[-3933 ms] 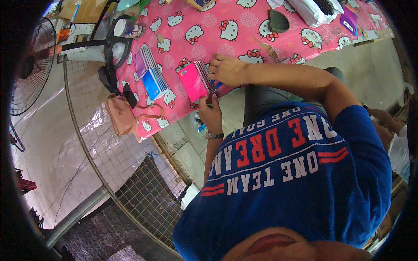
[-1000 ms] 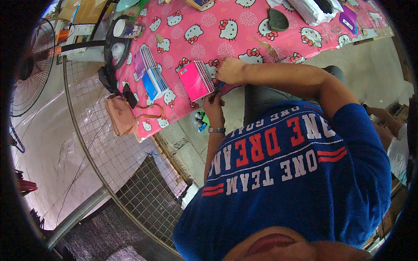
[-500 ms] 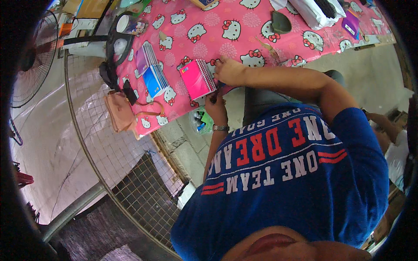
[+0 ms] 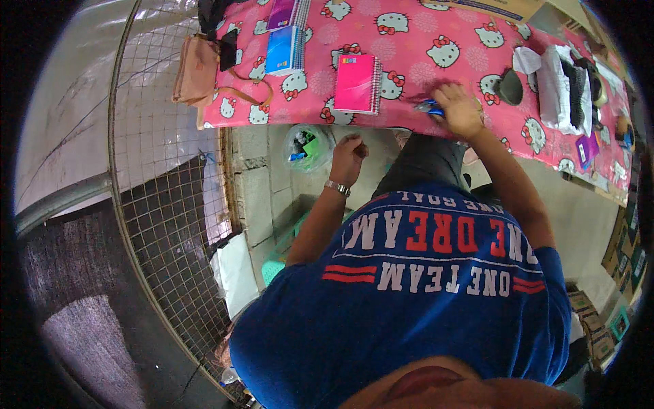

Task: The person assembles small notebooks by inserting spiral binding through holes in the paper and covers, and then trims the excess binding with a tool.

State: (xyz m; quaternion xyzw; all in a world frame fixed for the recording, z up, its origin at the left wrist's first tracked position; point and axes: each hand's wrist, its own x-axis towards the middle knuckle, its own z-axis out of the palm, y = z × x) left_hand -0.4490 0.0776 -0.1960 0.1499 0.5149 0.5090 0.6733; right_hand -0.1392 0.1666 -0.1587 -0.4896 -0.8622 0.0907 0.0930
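Observation:
On the table, my right hand (image 4: 458, 112) is closed over small blue-handled pliers (image 4: 430, 108), whose jaws point left. A pink spiral notebook (image 4: 355, 83) lies flat near the table's front edge, its wire coil on the right side, apart from both hands. Below that edge, my left hand (image 4: 349, 155) hangs with its fingers curled in; whether anything is inside them is hidden. Further left lie stacks of blue spiral notebooks (image 4: 283, 51) and purple spiral notebooks (image 4: 281, 13).
A pink patterned cloth (image 4: 402, 65) covers the table. A tan bag (image 4: 196, 71) with a black phone-like object (image 4: 229, 49) sits at the left corner. To the right are a dark green pouch (image 4: 509, 87) and a white package (image 4: 562, 88). A clear bag (image 4: 306, 146) hangs below; wire mesh (image 4: 167, 198) stands left.
My hands have parted: the right moved right with the pliers, the left drew back below the table edge. The pink notebook is now untouched. The view has swung toward the right.

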